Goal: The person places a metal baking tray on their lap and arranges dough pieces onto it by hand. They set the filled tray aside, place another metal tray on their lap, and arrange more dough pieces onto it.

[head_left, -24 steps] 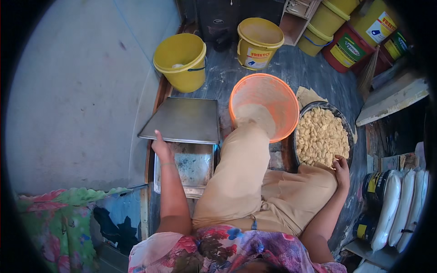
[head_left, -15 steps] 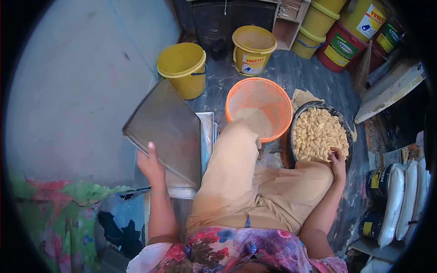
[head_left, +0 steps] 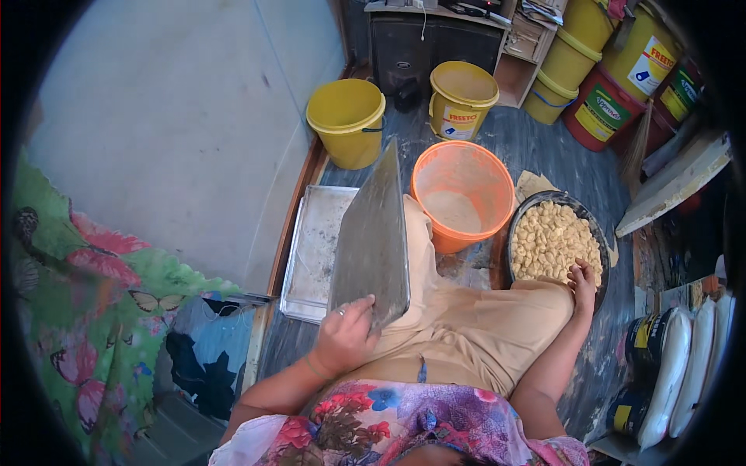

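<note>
My left hand (head_left: 347,335) grips the near edge of a dark rectangular baking tray (head_left: 373,237). This tray stands tilted on edge beside my left leg. A second, lighter metal tray (head_left: 305,256) lies flat on the floor to its left, with dark specks on its surface. My right hand (head_left: 583,281) rests by my right knee at the near rim of a black basin (head_left: 603,248), its fingers loosely bent and holding nothing visible. Small pale tan lumps (head_left: 553,239) fill the basin. Between my knees and the back buckets stands an orange bucket (head_left: 463,235) with pale powder inside.
Two yellow buckets (head_left: 350,144) (head_left: 465,97) stand farther back. Stacked yellow and red buckets (head_left: 598,109) fill the back right. A wall panel (head_left: 179,140) rises on the left above a butterfly-print cloth (head_left: 85,311). Long white packages (head_left: 667,373) stand at the right.
My left hand has moved right and swung the dark tray toward my leg, more upright. The light tray on the floor is now exposed. My right hand stays by the basin.
</note>
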A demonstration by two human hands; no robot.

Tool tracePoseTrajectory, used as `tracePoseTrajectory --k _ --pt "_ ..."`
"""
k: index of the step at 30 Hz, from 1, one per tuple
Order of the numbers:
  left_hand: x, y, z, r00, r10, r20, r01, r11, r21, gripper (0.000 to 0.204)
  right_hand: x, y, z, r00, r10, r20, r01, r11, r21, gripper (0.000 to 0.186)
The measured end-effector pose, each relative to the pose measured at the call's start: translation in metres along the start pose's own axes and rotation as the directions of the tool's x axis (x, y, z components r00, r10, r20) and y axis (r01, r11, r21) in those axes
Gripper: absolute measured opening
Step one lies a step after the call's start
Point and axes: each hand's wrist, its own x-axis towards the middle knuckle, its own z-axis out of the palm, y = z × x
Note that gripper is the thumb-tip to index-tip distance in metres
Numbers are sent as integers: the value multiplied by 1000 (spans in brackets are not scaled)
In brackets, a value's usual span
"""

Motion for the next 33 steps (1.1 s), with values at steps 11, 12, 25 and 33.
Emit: tracePoseTrajectory --k 11,12,25,33 --pt "-9 36 -30 986 150 71 -153 988 30 28 -33 -54 70 975 -221 -3 219 966 135 34" --pt "-6 39 -30 975 200 96 -209 974 91 27 -47 -74 93 939 -284 191 260 955 144 35" --pt "-4 54 38 832 323 451 -479 828 291 29 -126 -76 234 278 -197 940 -489 814 315 63" --pt "36 41 114 886 188 423 -128 978 -167 14 -91 -39 219 570 -205 795 -420 759 497 62"
